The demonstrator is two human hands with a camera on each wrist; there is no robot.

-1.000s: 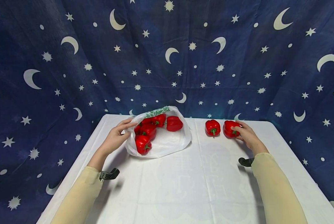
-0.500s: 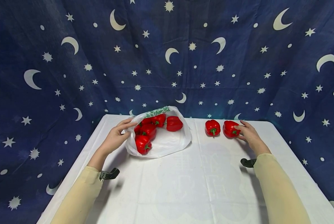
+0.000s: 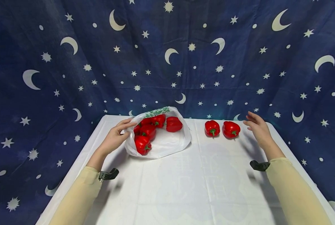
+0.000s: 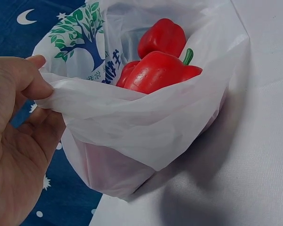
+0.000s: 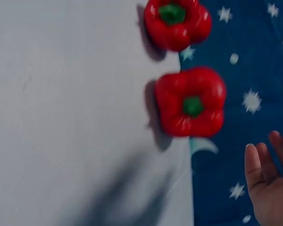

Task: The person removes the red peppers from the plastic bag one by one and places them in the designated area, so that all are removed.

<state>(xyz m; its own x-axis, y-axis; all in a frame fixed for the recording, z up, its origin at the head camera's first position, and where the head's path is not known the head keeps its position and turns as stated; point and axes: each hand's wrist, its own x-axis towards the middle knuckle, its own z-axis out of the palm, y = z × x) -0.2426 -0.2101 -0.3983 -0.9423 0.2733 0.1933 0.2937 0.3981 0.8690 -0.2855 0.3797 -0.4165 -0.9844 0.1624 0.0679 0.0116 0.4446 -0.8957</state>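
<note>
A white plastic bag (image 3: 167, 147) with a green leaf print lies with its mouth wide on the left half of the table, several red bell peppers (image 3: 142, 145) inside. My left hand (image 3: 114, 137) pinches the bag's rim between thumb and fingers, as the left wrist view shows on the bag's edge (image 4: 61, 89). Two more red bell peppers stand side by side toward the back right, a left one (image 3: 212, 128) and a right one (image 3: 231, 129). Just right of them my right hand (image 3: 260, 131) hovers apart, fingers extended, holding nothing.
A white cloth covers the table (image 3: 184, 190). Behind and at both sides hangs a dark blue curtain (image 3: 145, 62) with moons and stars; the two loose peppers stand near the table's back edge.
My right hand has let go of the right-hand bell pepper and drawn away to the right. That pepper stays beside the other one. The left hand and bag hold still.
</note>
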